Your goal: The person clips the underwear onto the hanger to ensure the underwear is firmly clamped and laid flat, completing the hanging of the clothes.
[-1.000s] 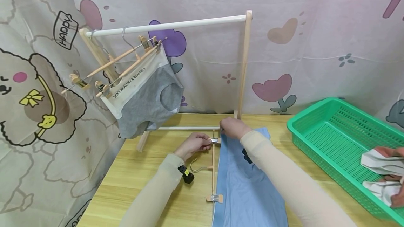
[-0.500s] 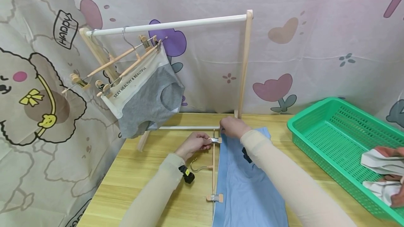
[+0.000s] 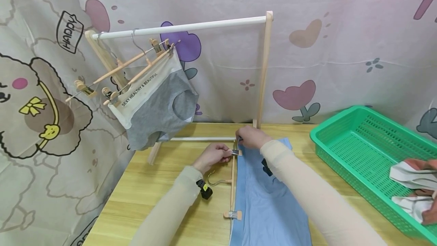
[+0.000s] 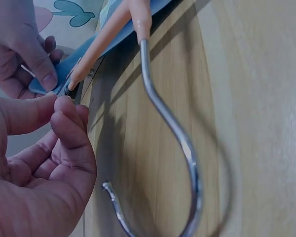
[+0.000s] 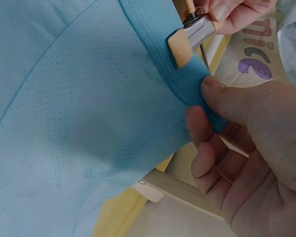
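1. Cloth (image 3: pixel 273 204), blue, is laid on the table (image 3: pixel 136 189), its waistband (image 3: pixel 239 193) set along the hanger (image 3: pixel 233 193) and its body spread out to the right.
2. The waistband's long axis is run from the far side toward the near edge of the head view, about parallel to the hanger.
3. The waistband's far corner is pinched between thumb and fingers by the right hand (image 3: pixel 252 137), which is thus the nearer hand, in contact.
4. The far clip (image 3: pixel 236 152) is gripped at its left end by the left hand (image 3: pixel 213 156), placed left of the hanger; its other end is lapped over the waistband. Whether it bites cannot be told.
5. From the right hand, the cloth is stretched nearward, partly covered by the right sleeve (image 3: pixel 317 196); from the left hand, it is found rightward, across the hanger.
6. The near clip (image 3: pixel 235 215) is lapped on the waistband's edge, touched by neither hand; the hook (image 3: pixel 216 182) is turned left.
7. Behind, grey briefs (image 3: pixel 160 105) are hung from the rack (image 3: pixel 264 67); at right, a basket (image 3: pixel 341 175) is seen.
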Demonstrator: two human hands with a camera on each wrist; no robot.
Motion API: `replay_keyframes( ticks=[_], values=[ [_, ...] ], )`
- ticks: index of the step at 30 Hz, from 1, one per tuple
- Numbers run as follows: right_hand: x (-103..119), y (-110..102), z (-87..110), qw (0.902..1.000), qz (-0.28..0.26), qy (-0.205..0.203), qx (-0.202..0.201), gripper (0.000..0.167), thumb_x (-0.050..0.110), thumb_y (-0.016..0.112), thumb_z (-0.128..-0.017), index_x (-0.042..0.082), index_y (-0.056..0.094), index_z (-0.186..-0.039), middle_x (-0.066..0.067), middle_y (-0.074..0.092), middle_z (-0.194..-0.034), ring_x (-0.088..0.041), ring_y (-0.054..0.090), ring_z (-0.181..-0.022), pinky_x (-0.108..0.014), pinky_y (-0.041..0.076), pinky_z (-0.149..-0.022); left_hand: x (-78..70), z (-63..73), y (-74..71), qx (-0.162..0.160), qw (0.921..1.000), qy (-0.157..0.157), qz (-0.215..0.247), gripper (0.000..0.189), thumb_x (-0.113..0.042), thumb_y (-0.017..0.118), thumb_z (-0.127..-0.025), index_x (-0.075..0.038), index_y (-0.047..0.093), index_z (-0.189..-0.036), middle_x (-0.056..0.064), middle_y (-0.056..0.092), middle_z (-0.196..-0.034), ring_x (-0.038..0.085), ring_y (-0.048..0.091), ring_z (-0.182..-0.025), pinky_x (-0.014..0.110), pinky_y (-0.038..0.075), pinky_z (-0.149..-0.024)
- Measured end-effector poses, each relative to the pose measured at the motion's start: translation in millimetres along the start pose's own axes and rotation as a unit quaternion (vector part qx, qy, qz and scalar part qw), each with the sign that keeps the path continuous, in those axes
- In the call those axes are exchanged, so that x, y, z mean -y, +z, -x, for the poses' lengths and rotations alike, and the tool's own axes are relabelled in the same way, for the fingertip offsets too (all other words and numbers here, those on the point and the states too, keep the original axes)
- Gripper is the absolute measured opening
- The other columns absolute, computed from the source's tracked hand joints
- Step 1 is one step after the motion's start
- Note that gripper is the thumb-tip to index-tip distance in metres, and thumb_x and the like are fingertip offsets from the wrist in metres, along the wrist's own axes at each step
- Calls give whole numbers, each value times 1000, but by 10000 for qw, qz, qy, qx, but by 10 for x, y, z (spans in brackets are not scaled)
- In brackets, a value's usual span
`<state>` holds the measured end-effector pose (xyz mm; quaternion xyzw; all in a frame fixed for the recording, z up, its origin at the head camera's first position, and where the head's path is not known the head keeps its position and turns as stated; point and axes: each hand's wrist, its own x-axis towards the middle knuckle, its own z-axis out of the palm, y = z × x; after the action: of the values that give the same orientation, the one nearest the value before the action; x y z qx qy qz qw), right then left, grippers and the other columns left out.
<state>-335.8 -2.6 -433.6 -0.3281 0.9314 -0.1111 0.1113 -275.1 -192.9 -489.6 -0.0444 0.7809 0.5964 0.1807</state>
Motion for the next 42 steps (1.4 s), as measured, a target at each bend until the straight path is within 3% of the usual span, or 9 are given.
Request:
replay_keyframes(
  ticks=[17,28,33,39,42],
  values=[
    [5,47,-3,9997,-103,34,-239,7,10,73,-102,6,77,-106,-9,79,-104,-20,71,-91,-40,61,-87,43,-7,53,150,9992,-180,312,10,-5,64,-104,4,69,-103,4,68,-82,11,63,-70,18,55,-64],
    [32,184,47,9947,336,124,-962,16,7,72,-102,6,72,-118,-17,74,-111,-29,75,-95,-44,65,-80,69,6,101,-386,9992,-36,22,14,-7,70,-100,7,72,-103,9,72,-84,11,66,-67,18,58,-62],
    [77,268,103,9943,643,96,-845,12,12,68,-105,13,76,-114,-10,74,-105,-24,74,-86,-45,64,-70,37,43,104,-628,9973,63,-383,10,-7,73,-98,3,71,-100,11,74,-85,12,67,-67,21,60,-64],
    [92,360,167,9961,698,208,-506,20,15,72,-102,18,79,-121,-9,75,-107,-26,72,-84,-52,64,-72,26,66,100,-628,9953,169,-720,8,-7,73,-98,0,71,-94,11,74,-85,12,68,-67,22,60,-63],
    [103,381,186,9962,694,226,-471,17,16,75,-101,19,81,-117,-10,75,-108,-25,70,-82,-53,64,-71,23,69,103,-620,9949,202,-772,10,-7,72,-99,-1,70,-92,12,75,-85,12,68,-66,23,59,-62]
  ],
)
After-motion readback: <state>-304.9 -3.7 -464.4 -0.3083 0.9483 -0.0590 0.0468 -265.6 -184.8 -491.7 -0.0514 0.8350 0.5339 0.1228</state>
